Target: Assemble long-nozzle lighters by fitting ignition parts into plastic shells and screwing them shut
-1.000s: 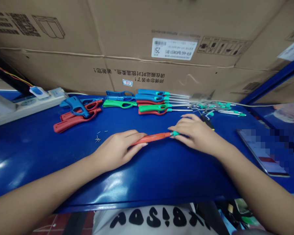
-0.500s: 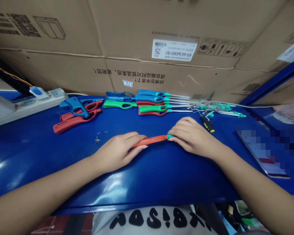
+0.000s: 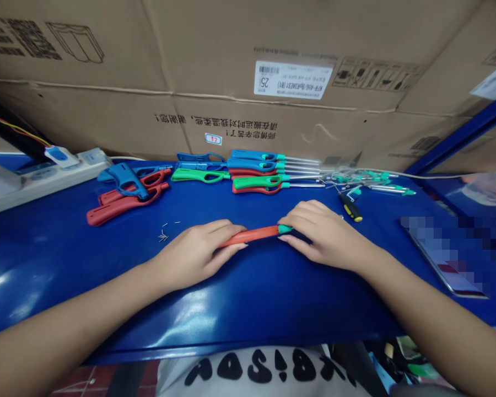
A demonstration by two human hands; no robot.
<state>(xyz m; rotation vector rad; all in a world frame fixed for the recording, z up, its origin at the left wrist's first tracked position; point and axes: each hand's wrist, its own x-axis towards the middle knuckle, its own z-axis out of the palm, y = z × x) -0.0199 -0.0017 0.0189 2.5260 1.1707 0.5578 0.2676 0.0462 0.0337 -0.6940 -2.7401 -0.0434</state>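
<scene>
One red lighter (image 3: 250,236) between both hands (image 3: 196,255) (image 3: 324,237)

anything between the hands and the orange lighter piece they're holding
Nothing visible stands in the way: the left hand and the right hand both touch the orange lighter piece directly, one at each end.

Smooth, slightly matt orange plastic lighter body (image 3: 250,236); glossy blue-painted worktop (image 3: 273,309); bright metal lighter tubes (image 3: 306,186); matt corrugated cardboard cartons (image 3: 231,55).
</scene>
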